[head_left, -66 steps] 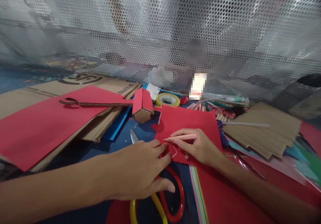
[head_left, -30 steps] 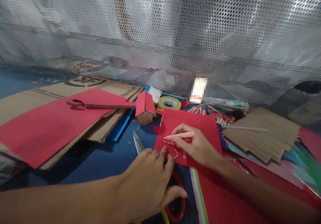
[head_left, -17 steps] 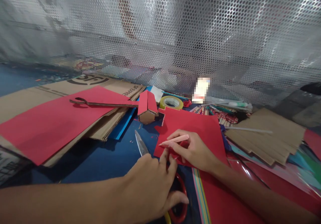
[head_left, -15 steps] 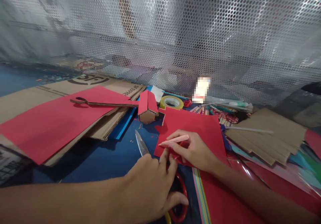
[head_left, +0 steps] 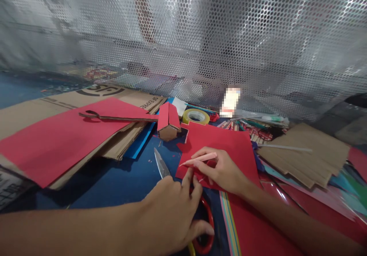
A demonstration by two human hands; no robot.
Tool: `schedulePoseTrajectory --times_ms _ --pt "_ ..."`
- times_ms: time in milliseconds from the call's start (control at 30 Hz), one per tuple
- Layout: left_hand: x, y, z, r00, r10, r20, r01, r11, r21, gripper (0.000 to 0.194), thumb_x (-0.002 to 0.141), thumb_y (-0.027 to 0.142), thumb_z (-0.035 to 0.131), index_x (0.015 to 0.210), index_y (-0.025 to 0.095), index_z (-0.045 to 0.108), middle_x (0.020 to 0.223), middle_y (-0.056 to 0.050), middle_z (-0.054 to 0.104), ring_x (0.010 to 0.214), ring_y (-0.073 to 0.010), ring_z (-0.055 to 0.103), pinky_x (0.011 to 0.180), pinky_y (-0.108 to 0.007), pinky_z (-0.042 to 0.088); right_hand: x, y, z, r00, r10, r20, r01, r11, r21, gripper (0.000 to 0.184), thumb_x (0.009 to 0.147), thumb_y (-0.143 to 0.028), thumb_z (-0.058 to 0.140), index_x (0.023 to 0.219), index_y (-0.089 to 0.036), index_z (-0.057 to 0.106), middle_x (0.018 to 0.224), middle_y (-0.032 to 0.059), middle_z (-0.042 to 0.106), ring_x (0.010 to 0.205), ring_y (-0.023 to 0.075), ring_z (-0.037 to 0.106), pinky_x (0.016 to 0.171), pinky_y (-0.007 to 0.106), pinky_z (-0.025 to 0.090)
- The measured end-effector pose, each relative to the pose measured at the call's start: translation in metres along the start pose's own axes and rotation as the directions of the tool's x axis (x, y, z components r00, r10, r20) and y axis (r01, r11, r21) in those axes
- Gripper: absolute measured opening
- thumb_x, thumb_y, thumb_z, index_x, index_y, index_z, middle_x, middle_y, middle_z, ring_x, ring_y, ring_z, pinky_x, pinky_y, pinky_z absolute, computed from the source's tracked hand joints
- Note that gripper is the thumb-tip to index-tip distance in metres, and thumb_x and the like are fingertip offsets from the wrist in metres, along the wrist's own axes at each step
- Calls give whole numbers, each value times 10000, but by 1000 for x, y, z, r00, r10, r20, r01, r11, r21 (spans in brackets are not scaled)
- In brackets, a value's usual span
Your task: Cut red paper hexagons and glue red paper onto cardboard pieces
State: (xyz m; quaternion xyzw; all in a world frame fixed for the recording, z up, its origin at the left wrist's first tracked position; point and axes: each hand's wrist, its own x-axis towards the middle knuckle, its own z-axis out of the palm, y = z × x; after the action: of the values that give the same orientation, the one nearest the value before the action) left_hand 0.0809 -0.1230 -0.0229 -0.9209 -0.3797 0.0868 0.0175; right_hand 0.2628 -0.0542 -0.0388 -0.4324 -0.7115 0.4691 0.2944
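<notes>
My right hand point(head_left: 222, 172) pinches a pale pink pencil point(head_left: 200, 158), whose tip rests near the left edge of a small red paper sheet point(head_left: 229, 143) on the blue table. A thin white outline shows on the paper under the fingers. My left hand point(head_left: 172, 210) lies flat, palm down, over a pair of scissors. Its fingertips press the paper's lower left corner, right beside my right hand. The scissors' blade point(head_left: 161, 167) pokes out beyond the fingers, and the red handle loop point(head_left: 208, 237) shows under the thumb.
A small red-covered cardboard box point(head_left: 168, 121) and a yellow tape roll point(head_left: 195, 116) sit behind the paper. A large red sheet point(head_left: 57, 137) lies on flattened cardboard at the left. More cardboard point(head_left: 301, 152) and pens point(head_left: 246, 128) lie right. Perforated metal mesh point(head_left: 200, 38) closes the back.
My left hand slid nearer over the scissors' handles, covering more of them. My right hand shifted the pencil tip slightly left along the red paper.
</notes>
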Motion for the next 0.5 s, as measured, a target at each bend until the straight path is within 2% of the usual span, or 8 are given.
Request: schedulePoseTrajectory --times_ms 100,267,433,500 --pt "-1 0 1 1000 7 -11 -7 1000 -5 860 1015 704 295 1472 25 560 1396 -369 587 972 -400 755 624 -410 545 0 0 1 1000 -2 23 2 1000 4 328 957 -483 658 1033 -209 822 1031 74 778 603 108 645 517 218 497" --pt "-1 0 1 999 0 -34 -1 1000 -25 842 1009 706 332 1456 38 581 1426 -377 555 994 -400 749 624 -398 538 1 3 -2 995 -14 -98 8 998 -55 274 972 -353 616 959 -182 829 1040 78 754 576 80 618 468 185 453" --pt "1 -1 0 1000 1 -23 -1 1000 -7 843 1006 712 321 1460 50 580 1425 -365 564 967 -398 759 615 -397 539 1 3 -2 999 -17 -35 16 999 -38 278 978 -369 613 979 -185 821 1062 72 744 531 61 582 472 189 464" --pt "0 -1 2 999 1 -32 -1 1000 -4 837 1007 709 323 1463 55 579 1424 -364 566 960 -397 761 619 -402 540 1 3 -2 998 -21 -67 19 999 -37 251 972 -342 615 953 -179 805 1029 64 740 530 61 578 460 186 446"
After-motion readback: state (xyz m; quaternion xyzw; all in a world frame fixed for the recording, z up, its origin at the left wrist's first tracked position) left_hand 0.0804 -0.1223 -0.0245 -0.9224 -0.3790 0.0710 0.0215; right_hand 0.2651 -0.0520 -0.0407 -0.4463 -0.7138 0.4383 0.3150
